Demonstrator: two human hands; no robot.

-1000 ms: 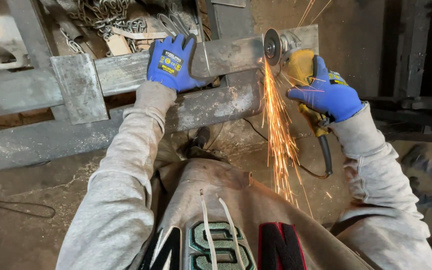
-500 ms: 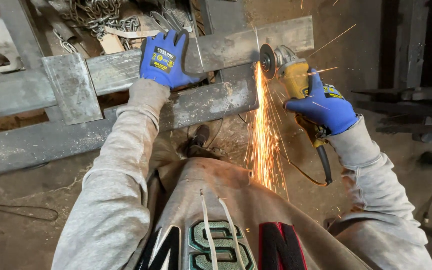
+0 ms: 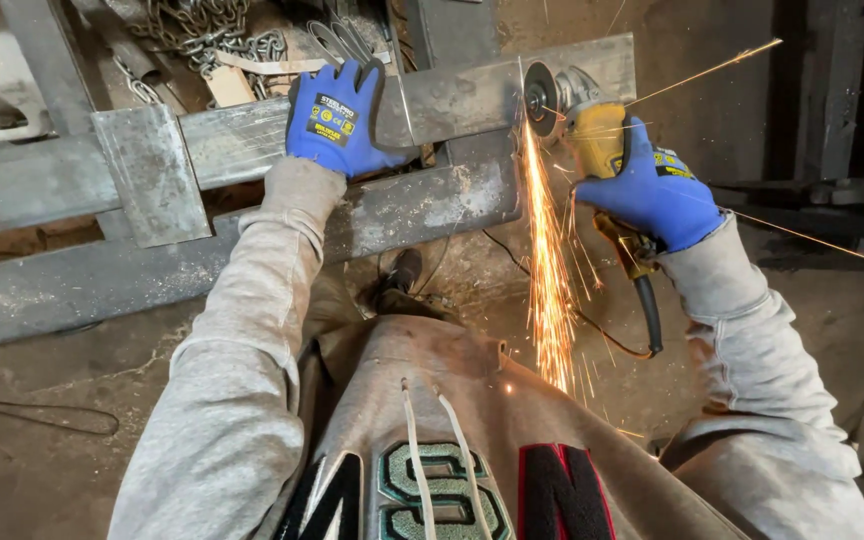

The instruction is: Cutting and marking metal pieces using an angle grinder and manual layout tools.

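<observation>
A dusty, brown dirt floor (image 3: 42, 470) fills the lower part of the view, with a thin dark cable (image 3: 32, 410) looping across it. At the top lie a heap of steel chain (image 3: 202, 25) and scrap metal. The right edge falls into dark shadow (image 3: 832, 90).

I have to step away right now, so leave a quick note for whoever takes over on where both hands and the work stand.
Left hand: blue glove, pressed flat on the upper steel bar, steadying it.
Right hand: blue glove, closed grip on the yellow angle grinder.
The grinder's disc is on the upper bar near its right end, throwing sparks down toward the lap.
The lower steel bar lies just below.
Done: cut in progress; depth not visible.
Left: bar not yet severed.
</observation>
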